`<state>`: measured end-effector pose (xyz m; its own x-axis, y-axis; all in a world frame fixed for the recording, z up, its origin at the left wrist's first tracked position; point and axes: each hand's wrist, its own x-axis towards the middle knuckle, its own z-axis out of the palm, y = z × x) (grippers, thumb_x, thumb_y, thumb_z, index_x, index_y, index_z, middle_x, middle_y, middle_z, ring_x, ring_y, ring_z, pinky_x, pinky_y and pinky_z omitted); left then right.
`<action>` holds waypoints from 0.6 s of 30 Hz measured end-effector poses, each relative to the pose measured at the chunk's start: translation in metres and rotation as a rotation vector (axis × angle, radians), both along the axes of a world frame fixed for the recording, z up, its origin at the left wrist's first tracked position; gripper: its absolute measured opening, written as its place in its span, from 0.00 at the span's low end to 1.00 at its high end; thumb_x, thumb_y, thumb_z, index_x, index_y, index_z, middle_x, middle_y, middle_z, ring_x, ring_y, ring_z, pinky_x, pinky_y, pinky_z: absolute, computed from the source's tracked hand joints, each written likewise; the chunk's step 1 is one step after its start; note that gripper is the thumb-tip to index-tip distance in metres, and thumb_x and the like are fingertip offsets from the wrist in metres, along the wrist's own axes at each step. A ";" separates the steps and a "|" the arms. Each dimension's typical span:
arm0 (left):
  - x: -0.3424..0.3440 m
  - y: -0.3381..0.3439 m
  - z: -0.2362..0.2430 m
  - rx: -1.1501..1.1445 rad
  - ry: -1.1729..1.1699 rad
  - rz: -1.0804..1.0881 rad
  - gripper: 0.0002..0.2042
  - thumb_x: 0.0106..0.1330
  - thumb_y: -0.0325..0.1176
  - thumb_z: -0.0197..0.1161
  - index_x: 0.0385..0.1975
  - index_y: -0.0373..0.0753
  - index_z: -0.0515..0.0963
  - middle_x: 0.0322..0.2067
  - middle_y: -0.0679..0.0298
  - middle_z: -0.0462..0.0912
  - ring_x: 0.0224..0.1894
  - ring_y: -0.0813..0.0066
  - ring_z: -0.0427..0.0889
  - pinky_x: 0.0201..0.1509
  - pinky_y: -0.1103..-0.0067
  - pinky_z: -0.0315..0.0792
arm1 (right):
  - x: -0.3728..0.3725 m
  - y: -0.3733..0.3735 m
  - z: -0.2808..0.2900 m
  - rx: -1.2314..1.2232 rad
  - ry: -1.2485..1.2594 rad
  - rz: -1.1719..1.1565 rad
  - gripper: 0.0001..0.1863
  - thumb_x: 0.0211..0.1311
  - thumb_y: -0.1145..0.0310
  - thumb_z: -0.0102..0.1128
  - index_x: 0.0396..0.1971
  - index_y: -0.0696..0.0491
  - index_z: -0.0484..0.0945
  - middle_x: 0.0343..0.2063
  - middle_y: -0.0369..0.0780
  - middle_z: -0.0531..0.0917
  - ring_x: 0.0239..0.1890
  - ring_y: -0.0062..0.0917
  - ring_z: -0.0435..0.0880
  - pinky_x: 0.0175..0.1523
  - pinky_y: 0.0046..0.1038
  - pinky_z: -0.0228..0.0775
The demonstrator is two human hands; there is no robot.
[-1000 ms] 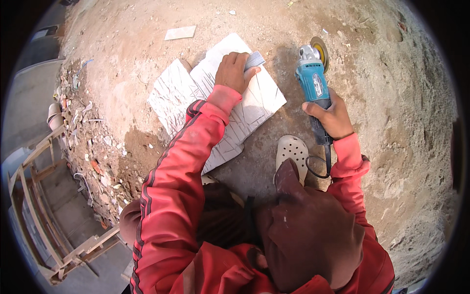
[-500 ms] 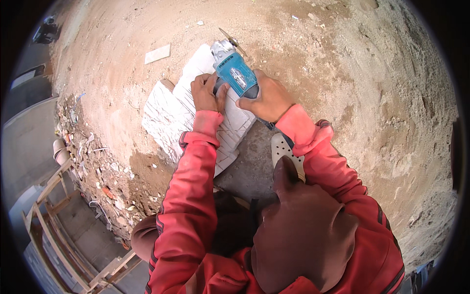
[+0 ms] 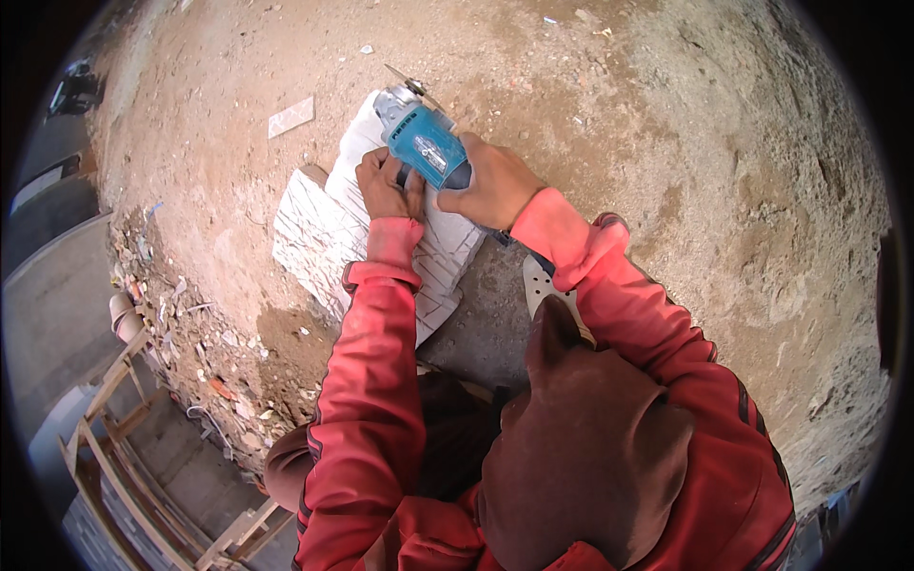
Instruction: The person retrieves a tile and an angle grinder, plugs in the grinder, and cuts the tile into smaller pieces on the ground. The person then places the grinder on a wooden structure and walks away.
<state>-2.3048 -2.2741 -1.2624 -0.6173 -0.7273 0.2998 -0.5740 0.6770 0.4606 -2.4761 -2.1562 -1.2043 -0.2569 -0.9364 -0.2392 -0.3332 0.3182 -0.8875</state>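
A teal angle grinder (image 3: 426, 145) with a silver head and a thin disc (image 3: 415, 86) is held over a pale, grooved slab (image 3: 319, 233). The disc end points away from me, past the slab's far edge. My right hand (image 3: 490, 186) is wrapped round the grinder's dark rear part. On the other side, my left hand (image 3: 388, 187) has its fingers curled against a dark part of the tool, low on its left side. The slab lies on the ground in front of me, partly hidden by my left hand and sleeve.
A small flat tile piece (image 3: 290, 117) lies on the dirt beyond the slab. Rubble (image 3: 224, 381) is strewn along the left, beside a wooden frame (image 3: 129, 476). My foot in a white holed clog (image 3: 545, 290) is right of the slab.
Both hands and the grinder have shifted a little to the left over the slab. The grip on the tool looks the same. The whole view has also shifted slightly.
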 end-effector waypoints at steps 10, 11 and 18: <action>0.011 -0.008 -0.003 -0.009 0.020 -0.034 0.14 0.47 0.24 0.68 0.36 0.39 0.83 0.40 0.55 0.77 0.46 0.54 0.72 0.53 0.65 0.67 | 0.005 -0.006 0.001 0.013 0.028 0.030 0.35 0.44 0.56 0.70 0.47 0.67 0.72 0.39 0.56 0.83 0.45 0.49 0.84 0.53 0.40 0.74; 0.011 -0.009 -0.003 0.000 0.028 -0.035 0.13 0.47 0.24 0.68 0.36 0.39 0.83 0.40 0.55 0.77 0.46 0.54 0.72 0.53 0.65 0.67 | 0.006 -0.005 0.000 -0.002 0.030 0.023 0.35 0.44 0.56 0.70 0.47 0.67 0.72 0.39 0.56 0.83 0.45 0.49 0.84 0.52 0.40 0.75; 0.010 -0.007 -0.004 -0.005 0.039 -0.030 0.13 0.46 0.24 0.68 0.34 0.39 0.82 0.39 0.56 0.77 0.45 0.55 0.72 0.53 0.65 0.68 | 0.005 -0.005 -0.002 0.013 0.008 0.034 0.35 0.45 0.57 0.70 0.48 0.67 0.72 0.40 0.56 0.83 0.46 0.48 0.84 0.53 0.40 0.74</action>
<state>-2.2949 -2.2813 -1.2660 -0.6266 -0.7071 0.3278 -0.5349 0.6960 0.4790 -2.4714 -2.1611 -1.2062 -0.2265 -0.9414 -0.2499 -0.3511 0.3182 -0.8806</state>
